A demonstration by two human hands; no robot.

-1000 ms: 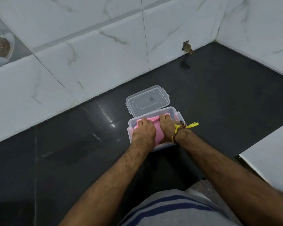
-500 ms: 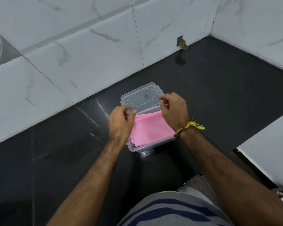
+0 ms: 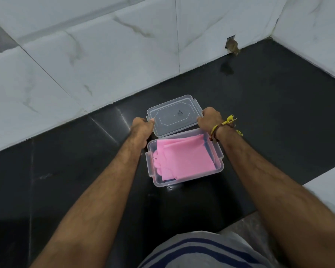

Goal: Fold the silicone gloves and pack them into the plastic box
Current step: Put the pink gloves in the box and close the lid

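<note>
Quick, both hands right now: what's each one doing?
Left hand: closed on the lid's left edge.
Right hand: closed on the lid's right edge.

gloves (image 3: 184, 157) lie in the box (image 3: 182, 180); its lid (image 3: 174, 115) lies behind it, nearer the wall (image 3: 104, 64).

You face a glossy black countertop (image 3: 259, 113) bounded by white marble-veined wall tiles (image 3: 104, 60) at the rear and right. Note the chipped hole (image 3: 231, 45) at the tile base (debris visible, reflected in the surface below).
</note>
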